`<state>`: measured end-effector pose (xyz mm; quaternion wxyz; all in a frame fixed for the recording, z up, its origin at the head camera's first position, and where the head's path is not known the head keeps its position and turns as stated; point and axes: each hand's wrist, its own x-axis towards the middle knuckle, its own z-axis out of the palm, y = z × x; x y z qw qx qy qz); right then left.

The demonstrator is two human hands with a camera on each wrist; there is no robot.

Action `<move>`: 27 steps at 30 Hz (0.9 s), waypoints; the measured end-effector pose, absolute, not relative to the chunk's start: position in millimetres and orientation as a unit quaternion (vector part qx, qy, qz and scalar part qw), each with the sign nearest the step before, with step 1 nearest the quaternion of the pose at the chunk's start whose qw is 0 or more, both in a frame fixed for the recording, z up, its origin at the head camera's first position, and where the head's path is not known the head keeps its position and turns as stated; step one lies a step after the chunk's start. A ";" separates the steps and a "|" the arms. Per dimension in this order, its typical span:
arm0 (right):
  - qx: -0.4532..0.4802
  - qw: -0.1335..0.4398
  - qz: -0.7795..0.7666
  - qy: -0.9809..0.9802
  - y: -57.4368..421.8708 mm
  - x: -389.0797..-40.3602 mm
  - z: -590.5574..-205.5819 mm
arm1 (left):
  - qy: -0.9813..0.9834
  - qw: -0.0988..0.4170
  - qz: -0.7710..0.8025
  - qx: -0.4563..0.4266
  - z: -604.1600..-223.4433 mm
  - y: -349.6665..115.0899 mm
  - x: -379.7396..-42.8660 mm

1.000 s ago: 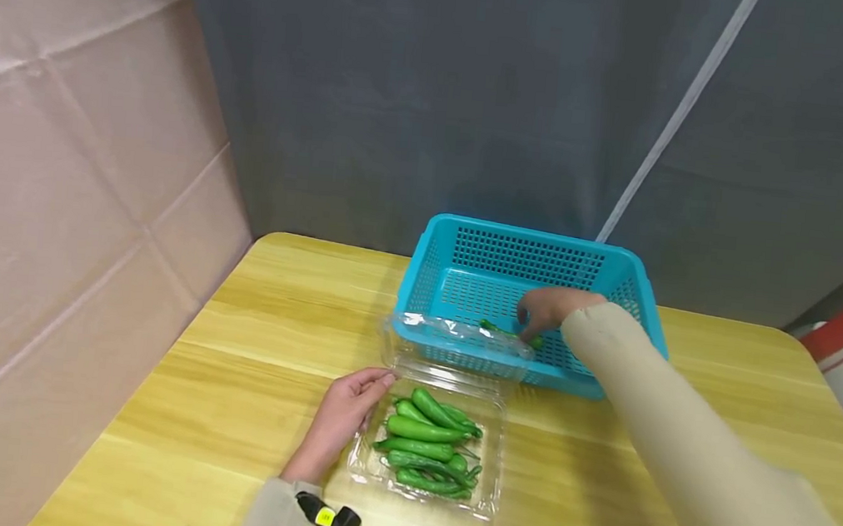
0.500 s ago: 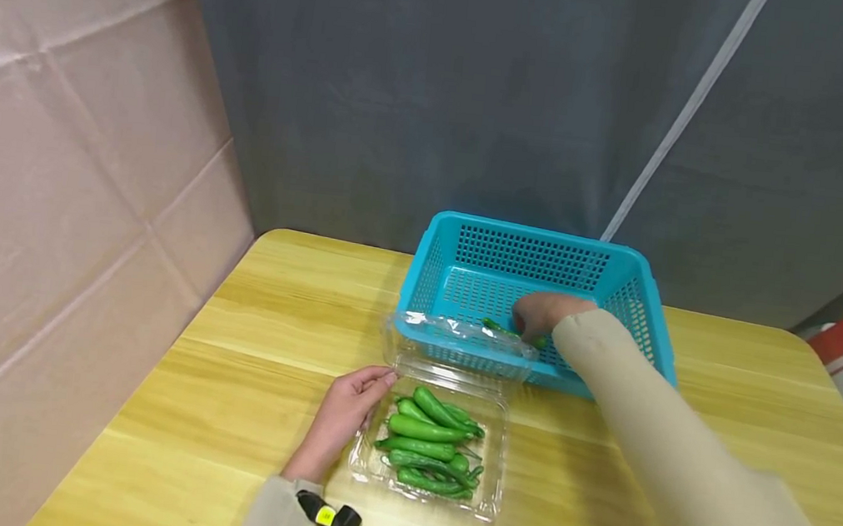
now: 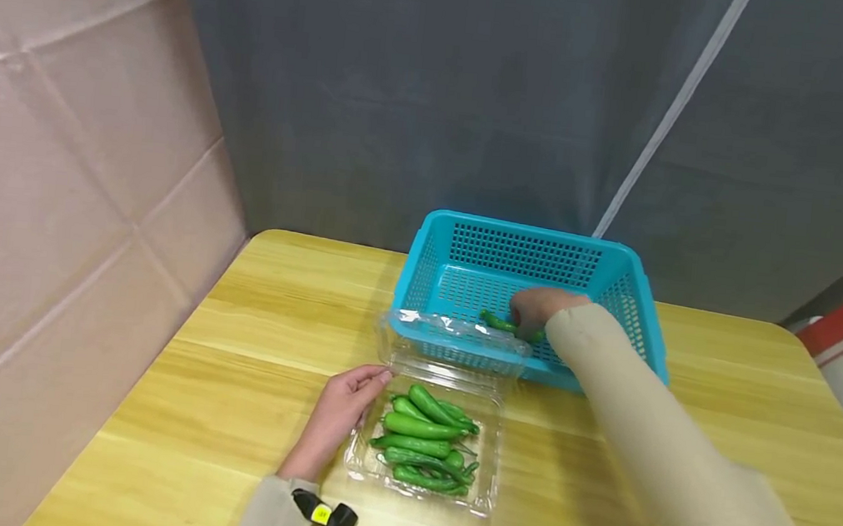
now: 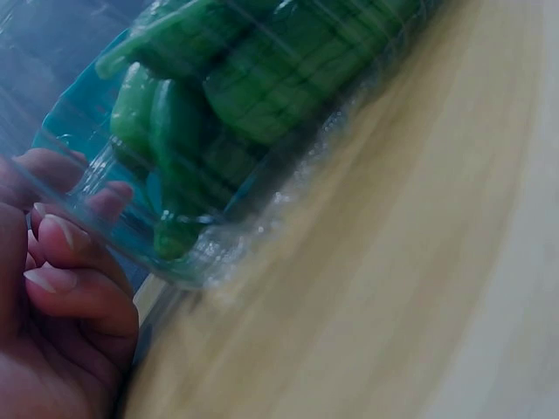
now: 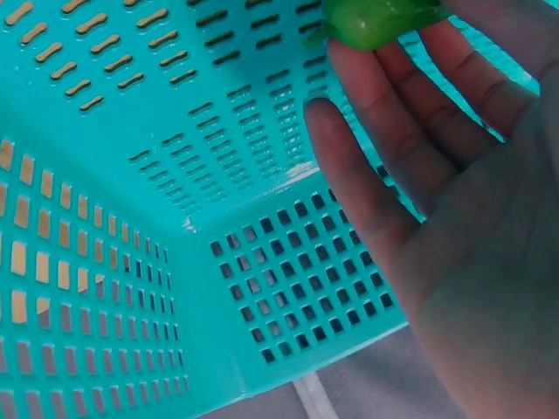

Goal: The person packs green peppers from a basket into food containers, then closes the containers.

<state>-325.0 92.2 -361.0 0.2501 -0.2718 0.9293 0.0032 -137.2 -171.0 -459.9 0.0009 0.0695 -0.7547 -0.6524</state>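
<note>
My left hand (image 3: 343, 402) pinches the left rim of a clear plastic clamshell box (image 3: 489, 469), near its hinge. Several green peppers (image 3: 422, 427) lie in the box's base. In the left wrist view the thumb and fingertips (image 4: 61, 279) are at the clear wall, with peppers behind it. Inside a turquoise basket (image 3: 413, 271) my right hand (image 3: 538, 307) reaches down to another green pepper (image 3: 493, 319). The right wrist view has this green pepper (image 5: 376, 22) between the thumb and the fingers, partly cut off by the frame's top edge.
The box's raised lid (image 3: 451, 349) leans against the basket's front side. Both containers stand on a wood-grain table (image 3: 250, 331). A dark grey curtain (image 3: 405, 103) hangs behind it, and a pinkish panelled wall (image 3: 73, 207) rises at the left.
My right hand has shifted a little to the left within the basket, and more of the pepper there shows. The left hand stays at the box's rim.
</note>
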 end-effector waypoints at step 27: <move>-0.277 0.170 -0.055 0.944 133.6 -318.7 -322.9 | -0.755 0.006 -0.651 0.073 -458.5 -171.8 -135.6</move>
